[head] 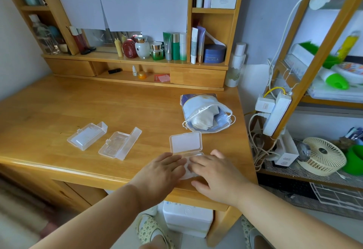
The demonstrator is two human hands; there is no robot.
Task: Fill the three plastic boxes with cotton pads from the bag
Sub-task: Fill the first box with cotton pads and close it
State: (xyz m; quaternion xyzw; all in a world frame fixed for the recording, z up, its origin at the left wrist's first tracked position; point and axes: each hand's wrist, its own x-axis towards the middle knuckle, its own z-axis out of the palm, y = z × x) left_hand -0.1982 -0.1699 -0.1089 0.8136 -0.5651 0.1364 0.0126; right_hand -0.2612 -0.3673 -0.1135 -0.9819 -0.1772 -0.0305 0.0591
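Note:
Three clear plastic boxes lie open on the wooden desk (59, 111). The left box (87, 135) and the middle box (119, 145) look empty. The right box (185, 143) has its lid raised near the front edge. White cotton pads (187, 170) lie in its base, mostly hidden under my hands. My left hand (163, 168) rests flat on the pads from the left. My right hand (214, 172) presses on them from the right with straight fingers. The drawstring bag (204, 114) lies open behind, with white pads showing inside.
A shelf unit with cosmetic bottles and jars (157, 49) stands at the back of the desk. A tall white bottle (235, 66) sits at the back right corner. Right of the desk are a power strip (275, 113), cables and a small fan (322, 156).

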